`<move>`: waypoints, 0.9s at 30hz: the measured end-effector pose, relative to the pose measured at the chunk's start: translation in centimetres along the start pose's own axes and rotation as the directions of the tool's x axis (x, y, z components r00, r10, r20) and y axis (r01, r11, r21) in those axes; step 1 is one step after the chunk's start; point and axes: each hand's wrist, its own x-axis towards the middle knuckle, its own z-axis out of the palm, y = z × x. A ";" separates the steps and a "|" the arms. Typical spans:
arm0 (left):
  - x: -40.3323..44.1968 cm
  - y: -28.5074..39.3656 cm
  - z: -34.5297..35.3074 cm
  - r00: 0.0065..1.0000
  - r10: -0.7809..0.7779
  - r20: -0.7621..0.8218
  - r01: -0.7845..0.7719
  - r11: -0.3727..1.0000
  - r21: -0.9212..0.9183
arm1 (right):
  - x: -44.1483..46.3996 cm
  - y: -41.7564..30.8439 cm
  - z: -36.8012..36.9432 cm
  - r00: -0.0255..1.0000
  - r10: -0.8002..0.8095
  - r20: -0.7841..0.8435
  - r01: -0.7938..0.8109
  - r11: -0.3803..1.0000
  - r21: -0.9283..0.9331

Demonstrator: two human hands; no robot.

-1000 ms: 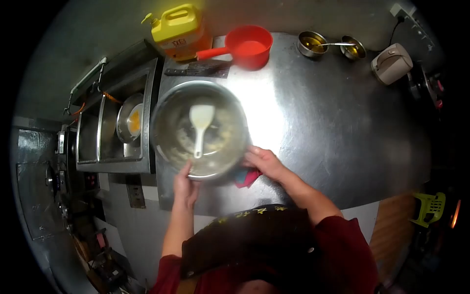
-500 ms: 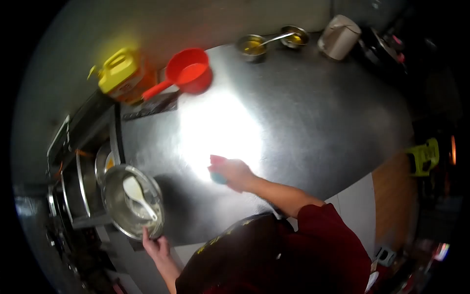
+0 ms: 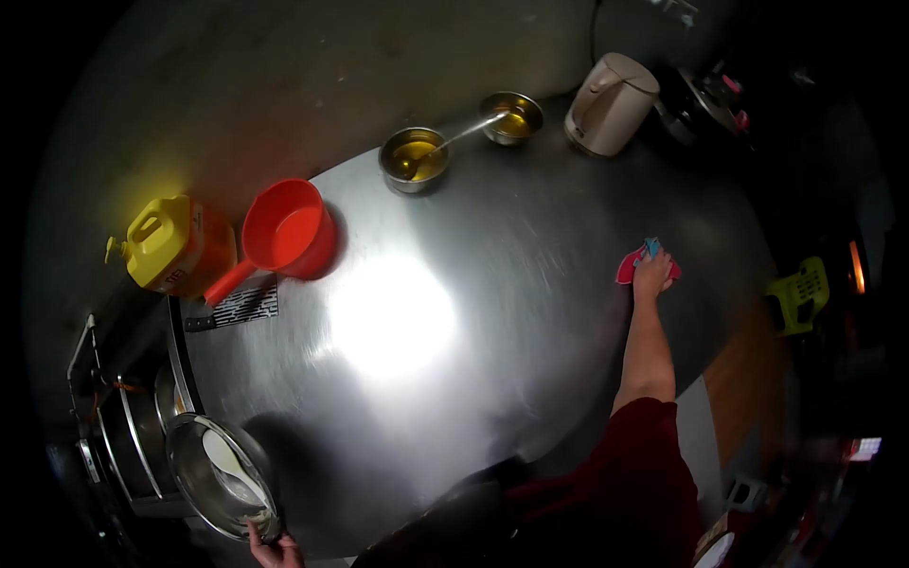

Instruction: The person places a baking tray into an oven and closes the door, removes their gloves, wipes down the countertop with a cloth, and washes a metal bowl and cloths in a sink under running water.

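Note:
My right hand [image 3: 652, 275] is closed over a pink and blue cloth [image 3: 629, 266] pressed on the steel table [image 3: 511, 341], toward its right end. At the lower left, my left hand [image 3: 276, 551] grips the near rim of a large metal bowl [image 3: 186, 470]. The bowl is tilted and hangs beside the table's left edge. A white paddle [image 3: 225, 456] lies inside it, with some pale residue near the rim.
A red dipper [image 3: 289, 232], a yellow-capped oil jug [image 3: 175, 246] and a dark slotted cleaver [image 3: 246, 306] are at the left. Two small bowls of yellow liquid [image 3: 414, 161] [image 3: 512, 117] share a ladle near a kettle [image 3: 612, 104]. Sinks [image 3: 142, 431] lie left.
My right hand has taken the cloth from beside the bowl and moved far right across the table. My left hand and the bowl have shifted left and toward me. The view has turned.

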 end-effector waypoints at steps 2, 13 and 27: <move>-0.1 -0.2 0.5 0.993 -0.028 -0.112 0.041 0.992 0.120 | 2.4 -3.4 2.5 0.999 -0.028 -0.021 0.028 1.000 -0.005; -1.6 -1.0 4.2 1.000 0.008 0.027 -0.001 0.972 -0.234 | -15.7 -33.0 0.1 0.726 -0.671 0.148 0.619 0.732 0.285; -0.9 0.1 -3.0 0.995 0.068 -0.078 -0.096 0.891 -0.444 | -47.4 -22.0 -15.7 -0.338 -0.939 -0.070 0.484 -0.237 0.842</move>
